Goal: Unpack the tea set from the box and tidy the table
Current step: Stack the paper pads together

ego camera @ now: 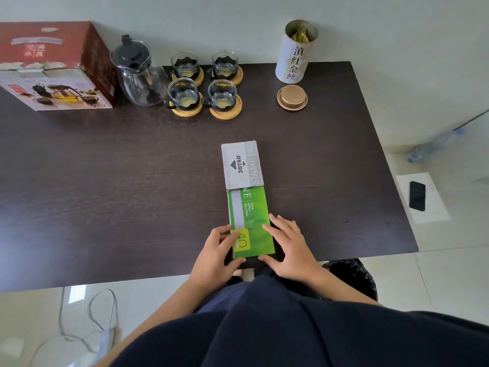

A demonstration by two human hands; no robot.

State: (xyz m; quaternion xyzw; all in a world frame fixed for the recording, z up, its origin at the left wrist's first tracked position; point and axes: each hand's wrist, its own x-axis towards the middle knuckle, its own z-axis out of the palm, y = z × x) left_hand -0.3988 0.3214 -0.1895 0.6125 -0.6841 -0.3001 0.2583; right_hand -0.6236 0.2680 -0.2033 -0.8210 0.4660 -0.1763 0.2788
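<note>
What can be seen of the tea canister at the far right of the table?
The tea canister is a tall white cylinder, apparently card or tin, with black Chinese characters running down its side and a metal rim. It stands upright and open at the table's far right edge; yellowish packets show inside. Its round gold lid lies on the table just in front of it, apart. Neither hand touches it.

Under the hands, a bright green box (251, 221) with a yellow-green patch and a white stripe. Just beyond the fingertips, a grey stamp pad box (242, 164) with black logo. Dark wood-grain table (105, 181). Far left, a red tea set box (53, 64); far right, a white tea tin (295, 54), black characters, perhaps gold-lidded.
</note>
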